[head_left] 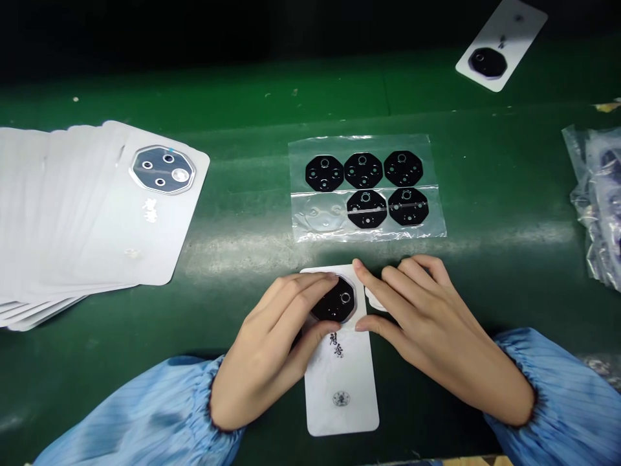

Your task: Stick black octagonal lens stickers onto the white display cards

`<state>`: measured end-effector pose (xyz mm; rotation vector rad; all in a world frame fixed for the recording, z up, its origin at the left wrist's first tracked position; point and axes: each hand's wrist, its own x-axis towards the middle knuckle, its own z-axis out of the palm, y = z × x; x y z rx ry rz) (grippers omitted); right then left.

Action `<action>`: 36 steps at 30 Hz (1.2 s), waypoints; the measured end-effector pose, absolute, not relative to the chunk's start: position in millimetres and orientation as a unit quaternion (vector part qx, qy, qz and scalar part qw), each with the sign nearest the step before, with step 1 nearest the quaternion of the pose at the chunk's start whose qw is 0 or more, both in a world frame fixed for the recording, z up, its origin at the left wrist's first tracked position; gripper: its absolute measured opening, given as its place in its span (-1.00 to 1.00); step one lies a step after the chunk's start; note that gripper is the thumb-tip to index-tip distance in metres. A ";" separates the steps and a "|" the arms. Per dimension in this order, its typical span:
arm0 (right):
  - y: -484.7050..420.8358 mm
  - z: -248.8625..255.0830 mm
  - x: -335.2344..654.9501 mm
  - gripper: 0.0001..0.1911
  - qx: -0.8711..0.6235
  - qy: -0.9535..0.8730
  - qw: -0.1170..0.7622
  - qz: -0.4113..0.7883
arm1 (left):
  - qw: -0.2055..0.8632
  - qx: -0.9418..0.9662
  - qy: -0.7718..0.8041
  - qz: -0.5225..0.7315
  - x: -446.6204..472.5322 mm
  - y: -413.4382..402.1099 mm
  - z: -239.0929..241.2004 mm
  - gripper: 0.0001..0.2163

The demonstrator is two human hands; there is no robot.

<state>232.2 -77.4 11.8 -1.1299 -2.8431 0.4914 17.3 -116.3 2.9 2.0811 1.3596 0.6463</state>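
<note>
A white phone back panel (339,414) lies in front of me, with dark lettering and a small round emblem. On its upper part is a black octagonal camera cover (343,299), partly hidden by my left hand (281,330). That hand is closed around it, fingertips at the upper edge and thumb at the lower. My right hand (417,307) presses the panel's right side between forefinger and thumb; its other fingers curl beside it. A small white piece (374,301) peeks out under this hand, its kind unclear.
Behind the panel lies a clear plastic sheet (320,223) carrying several black octagonal covers (403,168). Fanned white panels (97,213) are stacked at left. Another white panel with a black octagon (521,32) lies at far right; plastic-wrapped parts (601,200) sit on the right edge.
</note>
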 end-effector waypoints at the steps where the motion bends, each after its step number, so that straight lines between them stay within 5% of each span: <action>1: -77.3 12.0 232.1 -0.42 -0.364 -0.918 0.019 0.158 | 0.284 0.775 0.510 0.242 17.2 -116.3 3.0 -0.58; 36: -76.1 9.9 231.4 -0.42 -0.357 -0.922 0.019 0.150 | 0.267 0.774 0.526 0.230 22.2 -116.4 6.5 -0.53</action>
